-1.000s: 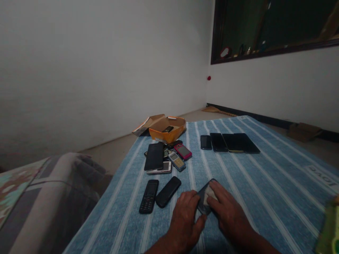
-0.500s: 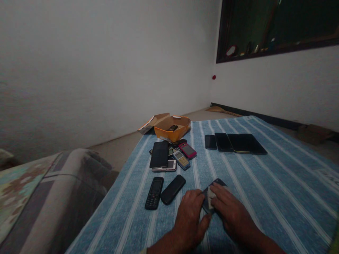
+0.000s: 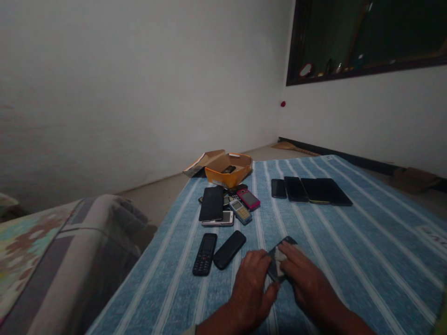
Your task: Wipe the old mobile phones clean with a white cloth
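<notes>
A dark, flat phone [image 3: 273, 266] lies at a slant on the blue striped cloth, between my two hands. My left hand [image 3: 252, 287] grips its near left edge, thumb at the near corner and fingers curled along the side. With the fingers of my right hand [image 3: 306, 275] I press a small whitish wiping cloth [image 3: 280, 261] onto the phone's upper face. Much of the phone is hidden under the fingers and this cloth. Left of my hands lie a black keypad phone [image 3: 205, 255] and a black phone [image 3: 229, 250] with no keys showing.
Beyond these sits a pile with a black flat phone [image 3: 211, 204], a pink phone [image 3: 248, 199] and a blue keypad phone [image 3: 240, 211]. Behind it, an orange open box [image 3: 223, 179] holds a small phone. Several dark-screened devices [image 3: 296, 190] line up at right. A draped blanket [image 3: 94, 251] is left.
My right fingers and the wiping cloth have shifted very slightly on the phone. My left hand keeps its hold. The whole view has moved a little.
</notes>
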### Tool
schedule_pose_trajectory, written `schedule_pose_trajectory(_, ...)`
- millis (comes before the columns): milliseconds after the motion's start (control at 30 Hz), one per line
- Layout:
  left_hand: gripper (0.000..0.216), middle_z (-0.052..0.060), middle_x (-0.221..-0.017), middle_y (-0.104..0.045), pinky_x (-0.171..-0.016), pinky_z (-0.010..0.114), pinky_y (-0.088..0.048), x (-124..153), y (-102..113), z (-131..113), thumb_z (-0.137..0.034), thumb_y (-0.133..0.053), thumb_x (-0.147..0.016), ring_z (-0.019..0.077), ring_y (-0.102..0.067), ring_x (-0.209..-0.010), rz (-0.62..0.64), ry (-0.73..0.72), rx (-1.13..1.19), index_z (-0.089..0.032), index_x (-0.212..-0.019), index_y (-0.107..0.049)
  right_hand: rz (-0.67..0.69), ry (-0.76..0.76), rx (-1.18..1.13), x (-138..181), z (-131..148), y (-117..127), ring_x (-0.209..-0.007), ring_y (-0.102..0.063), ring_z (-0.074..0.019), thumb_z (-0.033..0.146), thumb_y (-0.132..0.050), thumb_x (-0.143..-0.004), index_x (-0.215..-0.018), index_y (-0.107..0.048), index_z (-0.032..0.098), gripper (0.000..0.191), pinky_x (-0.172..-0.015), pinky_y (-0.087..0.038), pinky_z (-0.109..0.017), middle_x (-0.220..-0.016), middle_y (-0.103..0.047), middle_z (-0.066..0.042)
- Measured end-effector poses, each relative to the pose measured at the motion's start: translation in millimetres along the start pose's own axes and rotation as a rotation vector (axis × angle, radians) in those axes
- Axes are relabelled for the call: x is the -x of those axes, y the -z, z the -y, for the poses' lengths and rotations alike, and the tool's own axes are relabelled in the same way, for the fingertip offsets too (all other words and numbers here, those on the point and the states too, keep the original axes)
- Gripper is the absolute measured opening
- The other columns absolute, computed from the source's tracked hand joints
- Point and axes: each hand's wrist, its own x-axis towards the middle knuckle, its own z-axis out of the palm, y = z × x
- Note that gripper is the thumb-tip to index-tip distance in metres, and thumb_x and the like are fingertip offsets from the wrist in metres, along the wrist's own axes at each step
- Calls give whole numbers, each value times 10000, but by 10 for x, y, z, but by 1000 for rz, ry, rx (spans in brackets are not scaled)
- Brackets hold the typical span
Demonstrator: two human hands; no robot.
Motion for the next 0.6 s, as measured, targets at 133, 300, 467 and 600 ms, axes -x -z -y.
schedule_pose_trajectory(133, 454, 144, -1154, -615, -865, 487, -531, -6, 8, -2, -132, -602, -776, 283, -583, -1002, 1, 8, 12, -158, -1216, -493, -14, -20, 19, 7, -2, 12, -1244, -572, -243, -30, -369, -809, -1013, -652, 156, 395, -994, -530, -406, -1239, -666, -158)
schedule_pose_trajectory(300, 448, 147, -1169, -617, -896, 484, -525, -4, 11, 2, -141, -601, -798, 284, -584, -1043, -3, -6, 5, -155, -1232, -491, 19, 25, -37, 29, 134, -29, -1269, -548, -237, -6, -384, -792, -932, -654, 166, 350, -1003, -521, -366, -1268, -648, -166)
schedule_pose_trajectory(467, 424, 141, -1146, -616, -866, 470, -534, -21, 25, -17, -155, -594, -809, 276, -589, -1010, -3, -7, 18, -161, -1221, -491, 17, -12, -48, 24, 69, -25, -1282, -538, -231, -23, -367, -772, -1005, -656, 153, 412, -1022, -509, -391, -1281, -638, -168)
schedule_pose_trajectory(600, 435, 151, -1156, -611, -865, 477, -531, -10, 11, -8, -144, -589, -800, 284, -582, -1019, -18, -19, 8, -151, -1223, -486, 34, -47, -35, 30, 28, -7, -1295, -525, -241, -33, -362, -756, -1031, -660, 142, 442, -1040, -494, -414, -1297, -627, -167)
